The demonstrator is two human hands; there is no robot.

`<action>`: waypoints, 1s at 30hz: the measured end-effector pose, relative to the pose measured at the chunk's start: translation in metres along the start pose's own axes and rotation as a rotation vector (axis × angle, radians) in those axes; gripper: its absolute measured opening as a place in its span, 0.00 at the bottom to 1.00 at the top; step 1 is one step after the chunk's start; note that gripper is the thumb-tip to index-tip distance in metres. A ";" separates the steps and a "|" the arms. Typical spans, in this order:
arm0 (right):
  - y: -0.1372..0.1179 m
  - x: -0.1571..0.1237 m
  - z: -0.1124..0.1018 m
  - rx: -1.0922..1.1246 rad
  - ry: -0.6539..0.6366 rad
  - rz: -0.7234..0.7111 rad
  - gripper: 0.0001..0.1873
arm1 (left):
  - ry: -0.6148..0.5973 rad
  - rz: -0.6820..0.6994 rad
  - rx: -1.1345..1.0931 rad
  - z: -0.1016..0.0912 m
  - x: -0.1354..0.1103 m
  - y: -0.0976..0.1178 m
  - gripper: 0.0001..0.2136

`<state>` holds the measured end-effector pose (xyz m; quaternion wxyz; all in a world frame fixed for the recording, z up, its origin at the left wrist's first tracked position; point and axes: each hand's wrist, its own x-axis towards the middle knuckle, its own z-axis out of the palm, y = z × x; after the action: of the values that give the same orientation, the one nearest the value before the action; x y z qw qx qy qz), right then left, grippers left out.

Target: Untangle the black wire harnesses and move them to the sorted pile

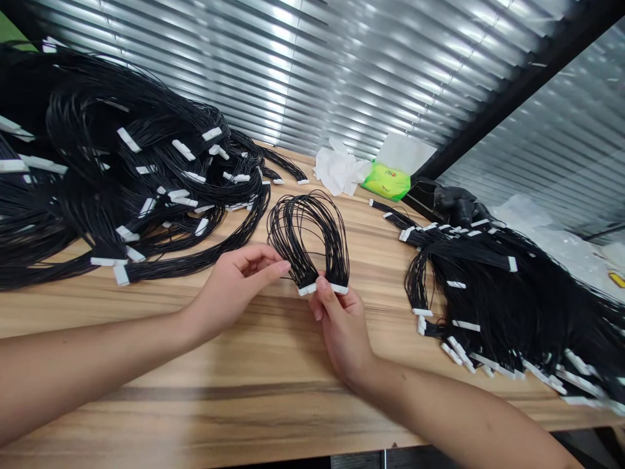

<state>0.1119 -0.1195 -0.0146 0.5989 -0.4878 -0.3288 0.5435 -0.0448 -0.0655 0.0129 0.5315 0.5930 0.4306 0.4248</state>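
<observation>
I log my right hand (344, 332) pinching the white connectors (319, 288) of a looped black wire harness (305, 267) over the wooden bench (195, 417); left hand (234, 296) open, just beside it. Green tissue packet (385, 181) holds tissues (404, 153); slatted blinds (293, 78) behind.

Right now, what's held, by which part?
The right hand holds a looped black wire harness by its white connectors; the left hand beside it shows no clear grip.
</observation>
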 end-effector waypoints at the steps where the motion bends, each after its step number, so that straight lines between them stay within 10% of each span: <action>1: 0.000 0.000 0.000 -0.002 -0.005 -0.002 0.15 | -0.001 0.000 -0.004 0.000 0.000 0.000 0.09; 30: 0.001 0.001 -0.001 0.050 -0.038 0.002 0.13 | 0.057 0.026 0.072 -0.001 -0.002 -0.006 0.11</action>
<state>0.1128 -0.1186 -0.0163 0.6041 -0.4626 -0.3259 0.5612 -0.0472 -0.0670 0.0067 0.4918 0.6048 0.4528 0.4328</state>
